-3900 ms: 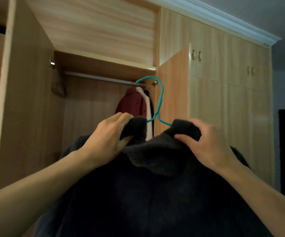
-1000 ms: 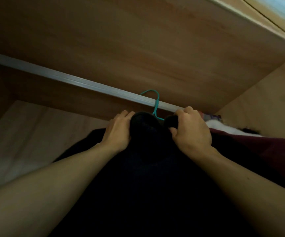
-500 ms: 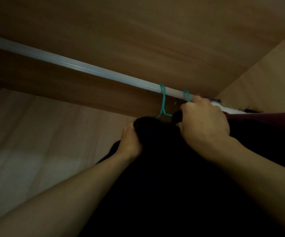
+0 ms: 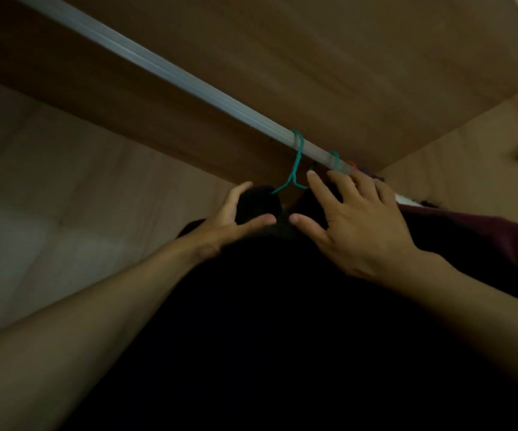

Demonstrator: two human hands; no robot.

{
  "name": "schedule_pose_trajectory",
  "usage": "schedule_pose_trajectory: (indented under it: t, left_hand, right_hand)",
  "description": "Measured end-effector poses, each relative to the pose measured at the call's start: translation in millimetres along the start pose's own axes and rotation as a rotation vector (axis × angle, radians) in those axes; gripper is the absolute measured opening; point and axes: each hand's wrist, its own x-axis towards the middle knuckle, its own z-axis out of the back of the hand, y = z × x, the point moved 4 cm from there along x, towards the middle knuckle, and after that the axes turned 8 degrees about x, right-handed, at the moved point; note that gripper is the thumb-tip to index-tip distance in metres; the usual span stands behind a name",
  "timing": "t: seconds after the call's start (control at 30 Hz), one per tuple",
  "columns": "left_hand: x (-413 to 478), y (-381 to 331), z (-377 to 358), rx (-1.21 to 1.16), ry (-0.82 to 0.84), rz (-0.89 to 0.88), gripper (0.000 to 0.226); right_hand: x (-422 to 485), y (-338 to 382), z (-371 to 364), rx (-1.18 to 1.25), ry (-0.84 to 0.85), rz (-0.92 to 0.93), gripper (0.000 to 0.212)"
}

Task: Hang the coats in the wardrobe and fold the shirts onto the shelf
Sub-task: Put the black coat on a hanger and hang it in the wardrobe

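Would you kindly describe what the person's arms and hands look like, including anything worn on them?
The left forearm and right forearm are bare, with no sleeve in view. The left hand and right hand wear no gloves; I see no watch, bracelet or ring, though the light is dim.

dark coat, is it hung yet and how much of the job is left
Done: the hook of the teal hanger sits over the rail, so the dark coat hangs beside a maroon garment. In hand: the left hand and right hand rest on its collar with fingers straight, not gripping. Left: no shirts or shelf are in view, so the folding can't be judged.
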Motion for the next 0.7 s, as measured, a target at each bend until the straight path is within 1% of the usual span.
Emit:
schedule_pose_trajectory:
  t: [0.03, 0.1, 0.17, 0.23, 0.3, 0.37, 0.43, 0.57, 0.63, 0.7]
  left_hand:
    - [0, 2, -1, -0.035, 0.035, 0.03, 0.103]
    - [-4, 4, -8, -0.05, 0.078, -0.031, 0.123]
    - [-7, 8, -12, -0.023, 0.108, -0.029, 0.134]
    - [-7, 12, -22, 0.059, 0.102, -0.033, 0.136]
    - [-4, 18, -37, 0.168, 0.021, -0.041, 0.135]
    - [-1, 22, -54, 0.227, -0.066, -0.019, 0.133]
    - [5, 25, -79, 0.172, -0.111, 0.002, 0.133]
    - [23, 9, -141, -0.025, -0.135, -0.006, 0.142]
    - [22, 8, -151, -0.06, -0.145, 0.019, 0.14]
    - [21, 16, -146, -0.046, -0.134, 0.017, 0.14]
  right_hand:
    - [-2, 0, 0, -0.006, 0.0, -0.004, 0.096]
    - [-6, -1, -2, -0.018, 0.008, -0.011, 0.103]
    - [-9, -2, -5, -0.037, 0.032, -0.006, 0.107]
    - [-12, -5, -8, -0.084, 0.057, 0.004, 0.104]
    - [-14, -12, -12, -0.141, 0.061, 0.011, 0.098]
    - [-15, -18, -16, -0.18, 0.057, 0.017, 0.096]
    - [-13, -26, -18, -0.232, 0.046, 0.025, 0.096]
    - [-14, -55, -22, -0.362, 0.081, 0.012, 0.098]
    - [-17, -58, -25, -0.377, 0.059, 0.009, 0.097]
    - [-22, -55, -28, -0.365, 0.033, 0.015, 0.094]
